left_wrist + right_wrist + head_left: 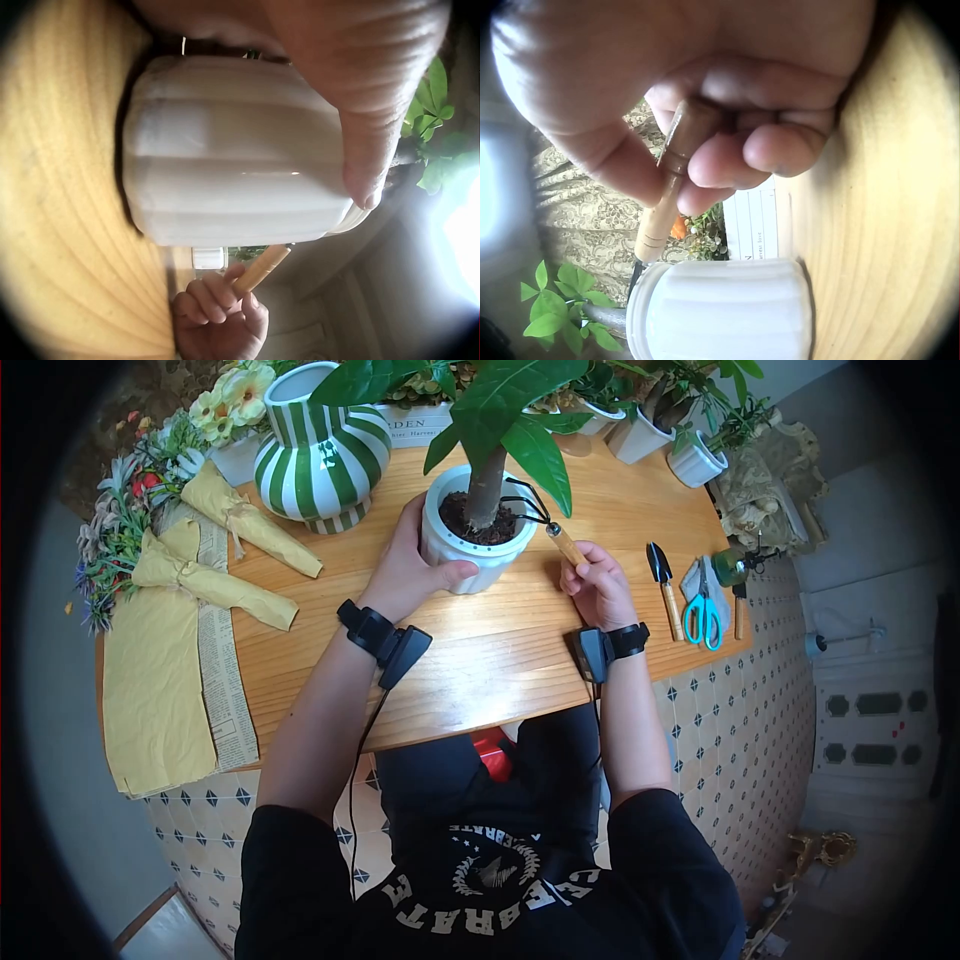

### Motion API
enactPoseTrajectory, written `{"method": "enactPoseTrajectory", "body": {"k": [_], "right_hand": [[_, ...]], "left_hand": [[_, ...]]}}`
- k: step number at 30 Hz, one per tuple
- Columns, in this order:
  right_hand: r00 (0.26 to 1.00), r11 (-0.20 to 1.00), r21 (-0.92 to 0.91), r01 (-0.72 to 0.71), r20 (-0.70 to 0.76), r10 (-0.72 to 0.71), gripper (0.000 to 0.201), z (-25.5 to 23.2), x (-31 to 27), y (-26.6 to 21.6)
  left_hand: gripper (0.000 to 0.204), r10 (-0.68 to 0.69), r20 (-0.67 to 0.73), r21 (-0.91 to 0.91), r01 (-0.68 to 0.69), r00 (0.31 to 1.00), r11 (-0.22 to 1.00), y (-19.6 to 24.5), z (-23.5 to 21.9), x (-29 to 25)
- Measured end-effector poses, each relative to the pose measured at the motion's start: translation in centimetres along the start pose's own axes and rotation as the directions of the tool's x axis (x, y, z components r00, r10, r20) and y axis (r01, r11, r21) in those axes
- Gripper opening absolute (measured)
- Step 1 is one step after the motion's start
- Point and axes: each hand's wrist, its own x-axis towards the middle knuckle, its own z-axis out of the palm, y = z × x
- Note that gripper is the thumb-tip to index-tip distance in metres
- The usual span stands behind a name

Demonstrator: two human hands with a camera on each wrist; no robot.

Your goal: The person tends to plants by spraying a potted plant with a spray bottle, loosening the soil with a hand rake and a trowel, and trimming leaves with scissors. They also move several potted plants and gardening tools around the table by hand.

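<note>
A white fluted flower pot (478,568) stands on the wooden table, holding dark soil (462,520) and a thick-stemmed green plant (487,485). My left hand (412,565) grips the pot's left side, its thumb lying across the front near the rim; some fingers are hidden behind the pot. In my right hand (598,588) is a small hand rake (567,543), pinched by its wooden handle (660,214) between thumb and fingers. The rake's black tines reach over the pot's right rim, close to the soil. From the left wrist, the pot wall (232,157) fills the view.
A striped green-and-white vase (322,460) and two paper-wrapped bundles (215,575) lie to the left. On the right are a small trowel (665,590), turquoise-handled scissors (703,618) and another handled tool (740,610). Potted plants (697,457) line the back edge.
</note>
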Motion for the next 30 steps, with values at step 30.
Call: {"method": "enactPoseTrajectory", "body": {"k": [30], "right_hand": [[1.0,1.0,-0.006,-0.005,-0.008,0.005,0.025,-0.2,0.0,0.1]], "left_hand": [[0.109,0.002,-0.015,0.155,0.001,1.0,0.988,0.0,0.2,0.0]]}}
